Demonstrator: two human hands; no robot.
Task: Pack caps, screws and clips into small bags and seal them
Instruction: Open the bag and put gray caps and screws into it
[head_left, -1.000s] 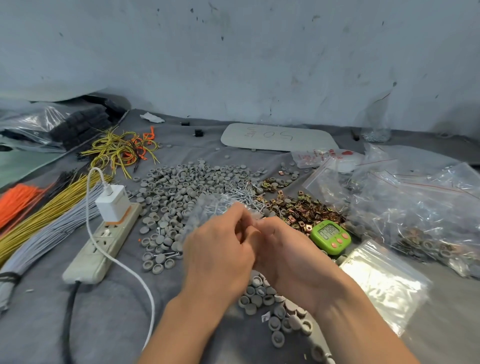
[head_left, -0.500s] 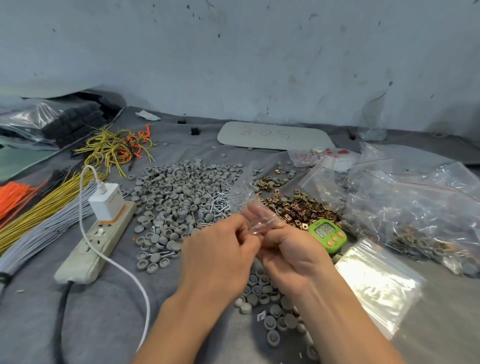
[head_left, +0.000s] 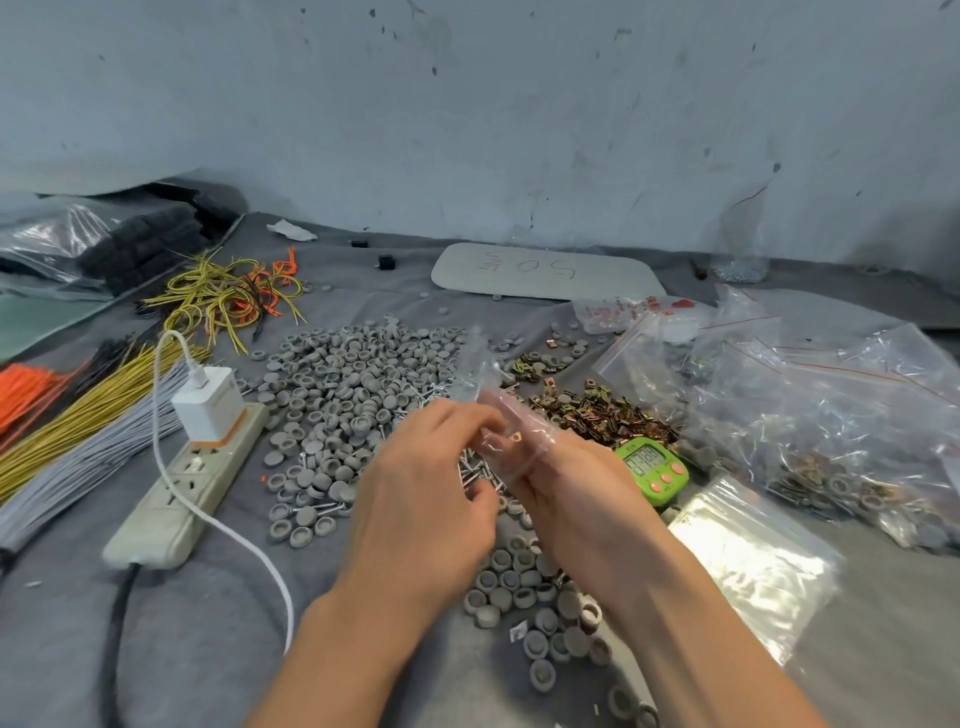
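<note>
A small clear bag (head_left: 491, 400) is held up between both hands at the middle of the table. My right hand (head_left: 576, 488) has fingers pushed inside the bag, and a copper clip shows by them. My left hand (head_left: 431, 483) pinches the bag's near edge. Under the hands lie silver screws (head_left: 475, 470). Grey caps (head_left: 353, 384) spread in a wide pile to the left, with more caps (head_left: 524, 577) in front. Copper clips (head_left: 597, 410) are heaped to the right.
A power strip (head_left: 182, 483) with a white charger (head_left: 208, 405) and cable lies at the left, beside bundles of yellow, grey and orange wires (head_left: 78, 431). A green timer (head_left: 652, 470), a stack of empty bags (head_left: 753, 556) and filled bags (head_left: 831, 415) sit at the right.
The bag has been turned from lying over my left hand toward the right, and my right fingers have slid inside it. Both hands stayed at the middle.
</note>
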